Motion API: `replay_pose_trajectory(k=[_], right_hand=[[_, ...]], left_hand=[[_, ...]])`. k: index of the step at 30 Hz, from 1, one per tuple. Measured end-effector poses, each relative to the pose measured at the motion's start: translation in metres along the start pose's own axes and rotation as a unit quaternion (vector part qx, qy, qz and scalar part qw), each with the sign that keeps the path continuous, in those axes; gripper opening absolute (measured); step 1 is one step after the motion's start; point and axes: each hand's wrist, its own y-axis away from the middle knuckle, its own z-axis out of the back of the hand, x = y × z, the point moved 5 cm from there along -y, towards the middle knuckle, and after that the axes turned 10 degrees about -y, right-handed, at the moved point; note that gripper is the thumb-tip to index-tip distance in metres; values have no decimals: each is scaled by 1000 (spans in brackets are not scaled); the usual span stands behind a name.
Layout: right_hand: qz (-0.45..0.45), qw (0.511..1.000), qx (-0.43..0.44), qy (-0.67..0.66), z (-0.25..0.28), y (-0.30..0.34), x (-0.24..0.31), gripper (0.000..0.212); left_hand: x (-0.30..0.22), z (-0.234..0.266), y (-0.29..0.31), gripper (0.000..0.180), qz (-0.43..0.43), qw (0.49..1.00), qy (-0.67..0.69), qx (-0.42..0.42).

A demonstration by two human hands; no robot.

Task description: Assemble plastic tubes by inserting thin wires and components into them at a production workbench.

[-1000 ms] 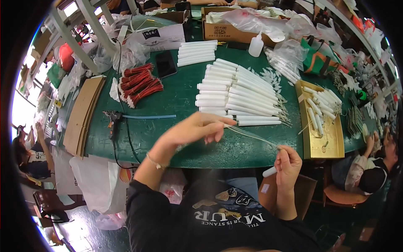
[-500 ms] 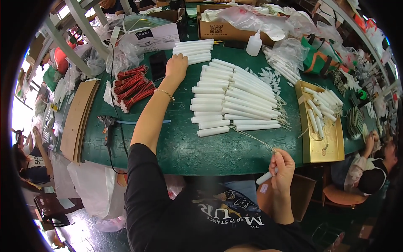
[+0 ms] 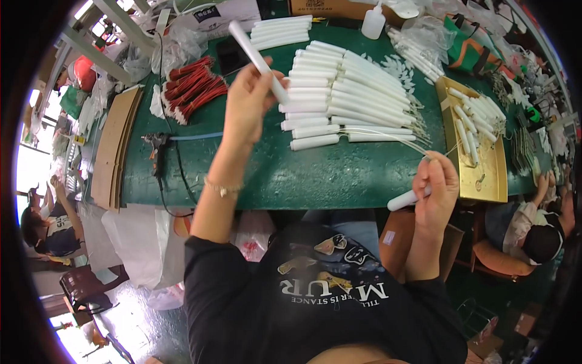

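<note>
My left hand [image 3: 247, 100] is closed around a long white tube [image 3: 254, 53], which it holds tilted above the green table [image 3: 267, 176]. Over the table's front edge, my right hand [image 3: 435, 188] grips a shorter white tube [image 3: 405, 199] low in its fingers. Thin pale wires [image 3: 388, 136] run from its pinched thumb and forefinger back toward the tubes. Between the hands lies a fanned row of white tubes [image 3: 370, 100], with wire ends at their right tips. Another small stack of white tubes [image 3: 280, 31] lies behind, near a dark phone [image 3: 231, 56].
Bundles of red wires [image 3: 193, 90] lie left, with a glue gun [image 3: 157, 145] and cardboard sheets [image 3: 115, 151] nearby. A gold box [image 3: 485, 185] holding white tubes stands right. A white squeeze bottle [image 3: 373, 23] is at the back. Other people sit at both sides.
My left hand has lifted a white tube from the rear stack and brought it nearer. My right hand, still holding its tube and wires, has moved slightly right. The view has shifted.
</note>
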Motion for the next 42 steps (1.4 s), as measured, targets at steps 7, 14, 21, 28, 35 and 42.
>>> replay_pose_trajectory(k=[7, 14, 21, 28, 35, 42], right_hand=[[12, 997, 75, -21, -18, 14, 7, 17], [23, 994, 103, -32, -30, 22, 9, 17], [19, 995, 96, -20, -31, 20, 6, 17], [-12, 988, 82, 127, -30, 20, -2, 16], [-83, 968, 151, 180, -51, 18, -23, 16], [-39, 984, 126, 123, -52, 11, -35, 18]], left_hand=[[35, -11, 84, 18, 183, 917, 353, -34], [40, -16, 105, 19, 234, 864, 446, -18], [43, -19, 109, 20, 255, 840, 479, -9], [33, -16, 106, 22, 200, 868, 453, -31], [13, -40, 105, 27, 125, 928, 350, -37], [14, -65, 108, 30, 126, 931, 344, -1]])
